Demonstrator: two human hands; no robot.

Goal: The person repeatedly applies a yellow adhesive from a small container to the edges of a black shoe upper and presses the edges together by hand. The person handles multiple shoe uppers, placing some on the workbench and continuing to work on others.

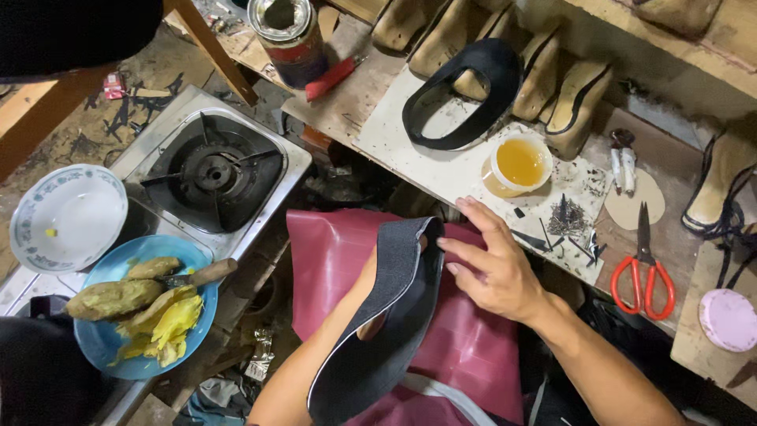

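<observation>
Dark grey leather, a curved shoe upper piece (386, 315), lies draped over the left hand (377, 272), which is pushed inside it — whether those fingers are spread or curled I cannot tell (the leather hides them); the right hand (493, 264) rests on the piece's right edge, fingers loosely spread and touching it, gripping nothing; under the piece lies a maroon sheet (331, 252) across the lap; beyond it, on the workbench (441, 170), stand a small cup of yellow glue (520, 162) and another black upper piece (465, 95); red-handled scissors (644, 272) lie to its right; a gas stove (213, 170) and blue plate (102, 339) of sweet potato sit to its left.
</observation>
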